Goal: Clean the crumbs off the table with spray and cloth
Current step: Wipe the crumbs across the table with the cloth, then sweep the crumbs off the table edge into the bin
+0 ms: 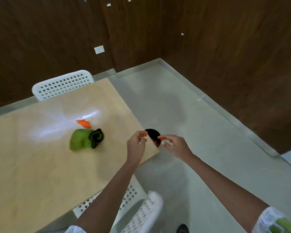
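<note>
A crumpled green cloth [81, 139] with a black part lies in the middle of the light wooden table [32, 165]. Just behind it, orange crumbs [84, 123] sit beside a shiny wet patch. My left hand [136, 145] is over the table's right corner and pinches a small orange piece. My right hand [174, 144], just past the table edge, pinches another orange piece. Between the two hands is a dark round object [152, 134], partly hidden by my fingers; the blur keeps me from telling what it is.
One white perforated chair [62, 84] stands at the table's far side and another [141, 209] is tucked in at the near side below my arms. Grey floor [191, 123] spreads to the right, closed in by dark wood-panelled walls.
</note>
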